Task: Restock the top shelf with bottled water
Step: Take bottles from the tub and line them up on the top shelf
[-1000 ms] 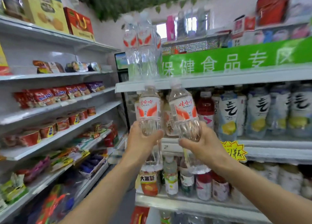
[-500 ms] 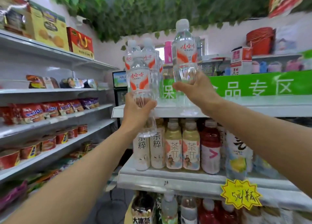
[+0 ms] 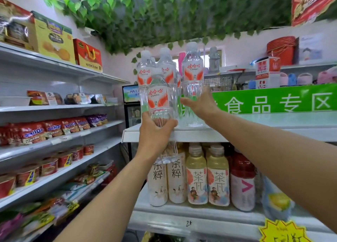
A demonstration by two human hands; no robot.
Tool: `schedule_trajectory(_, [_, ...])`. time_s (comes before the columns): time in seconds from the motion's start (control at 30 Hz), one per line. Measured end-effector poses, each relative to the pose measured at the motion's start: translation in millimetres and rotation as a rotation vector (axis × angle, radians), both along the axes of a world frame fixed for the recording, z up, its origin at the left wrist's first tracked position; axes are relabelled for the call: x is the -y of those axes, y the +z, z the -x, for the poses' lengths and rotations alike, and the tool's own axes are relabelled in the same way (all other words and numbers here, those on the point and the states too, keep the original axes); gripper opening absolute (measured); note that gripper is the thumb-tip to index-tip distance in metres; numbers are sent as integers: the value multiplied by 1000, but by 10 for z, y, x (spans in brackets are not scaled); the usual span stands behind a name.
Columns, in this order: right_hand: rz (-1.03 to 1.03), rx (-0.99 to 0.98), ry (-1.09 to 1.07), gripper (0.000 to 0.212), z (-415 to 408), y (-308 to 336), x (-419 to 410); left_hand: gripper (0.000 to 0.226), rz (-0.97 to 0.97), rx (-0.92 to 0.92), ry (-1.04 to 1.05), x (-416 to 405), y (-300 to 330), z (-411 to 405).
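Clearly we have two water bottles upright, caps up, long axes vertical. Our right hand (image 3: 199, 105) curls its fingers round one bottle (image 3: 193, 81) standing on the top shelf (image 3: 273, 121) at frame centre. Our left hand (image 3: 155, 132) grips the other bottle (image 3: 159, 103) just before the shelf edge. Full, they feel heavy; thin ribbed walls flex, so mid-body holds suit.

Water bottles (image 3: 193, 81) are clear glossy ribbed plastic with shiny film labels. Top shelf (image 3: 273, 121) looks smooth painted metal, slight sheen. Tea bottles (image 3: 197, 179) below have matt wraps; boxes (image 3: 54, 41) on the left shelving are printed cardboard.
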State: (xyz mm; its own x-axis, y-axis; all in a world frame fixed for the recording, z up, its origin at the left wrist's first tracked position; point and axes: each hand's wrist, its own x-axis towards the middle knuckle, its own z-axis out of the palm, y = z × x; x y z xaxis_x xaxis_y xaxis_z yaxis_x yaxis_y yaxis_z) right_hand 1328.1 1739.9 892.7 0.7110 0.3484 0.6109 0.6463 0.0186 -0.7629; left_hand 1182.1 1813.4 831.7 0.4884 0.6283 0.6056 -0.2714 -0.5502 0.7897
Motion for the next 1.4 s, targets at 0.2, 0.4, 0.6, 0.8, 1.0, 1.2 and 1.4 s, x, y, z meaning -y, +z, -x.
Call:
schedule_trajectory(0.2, [160,104,-100,45,-140,-168,128,43,-8,1,-7,-31,-18,-15])
schedule_trajectory(0.4, [284,110,-191,50,-179,-106,-34,55,-7,1,5,-59,-21,-39])
schedule_trajectory(0.6, [334,77,-264,60,-318,-25,-266,55,-8,-20,19,-58,-3,-35])
schedule_trajectory(0.8, [390,39,-298,74,-356,-22,-356,55,-19,-31,29,-75,-2,-47])
schedule_trajectory(1.0, [129,181,-160,72,253,-109,-80,55,-45,-29,2,-80,11,-41])
schedule_trajectory(1.2, [221,183,197,20,903,-128,215,57,-174,29,-5,46,11,-49])
schedule_trajectory(1.4, [112,224,156,8,801,240,524,97,-313,-40,-84,46,194,65])
